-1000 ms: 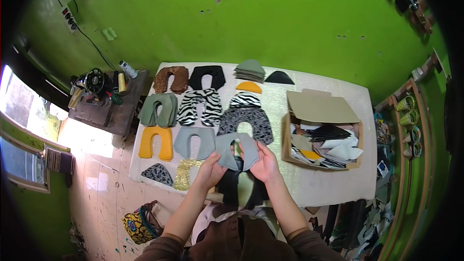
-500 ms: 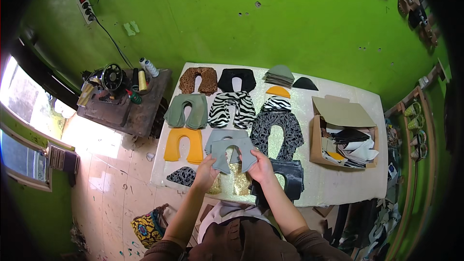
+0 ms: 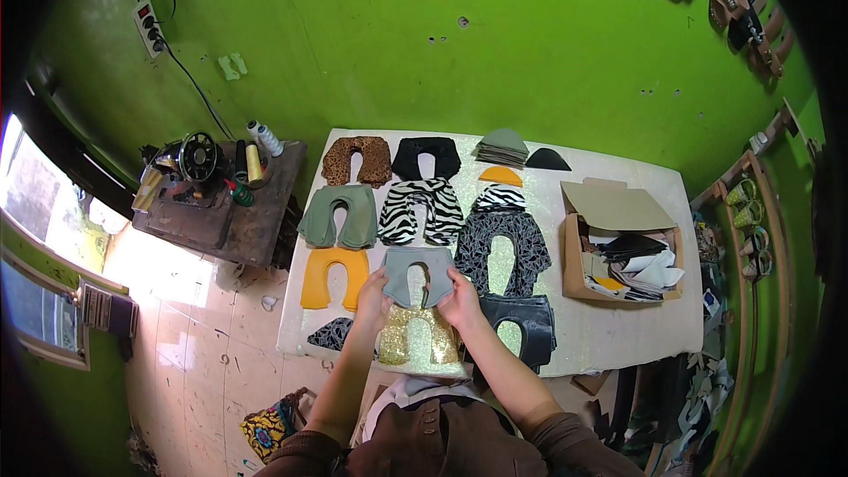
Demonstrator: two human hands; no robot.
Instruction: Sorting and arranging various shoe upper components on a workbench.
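A grey U-shaped cut piece (image 3: pixel 399 263), seemingly leather or fabric, is over the table spot between the yellow and black-patterned pieces. My left hand (image 3: pixel 374 302) grips its left leg and my right hand (image 3: pixel 459 302) its right leg, fingers closed at the edges. Gold glitter U-shaped pieces (image 3: pixel 395 340) lie just below it. Yellow U-shaped pieces (image 3: pixel 314 281) are to the left. Right of my right hand are black-patterned U-shaped pieces (image 3: pixel 539 252) and shiny black ones (image 3: pixel 541 336). A patterned half-round piece (image 3: pixel 327 336) lies near my left forearm.
The table (image 3: pixel 618 336) also bears zebra (image 3: pixel 397 212), green (image 3: pixel 314 216), leopard (image 3: pixel 375 155) and black U-shaped pieces (image 3: pixel 446 159), plus green half-rounds (image 3: pixel 502 146). An open cardboard box (image 3: pixel 574 265) of scraps stands right. A sewing machine (image 3: pixel 199 159) is at the left.
The grey piece in my hands has moved slightly away from me and now lines up over the other grey pieces. More of the gold pieces shows. The view has shifted a little.
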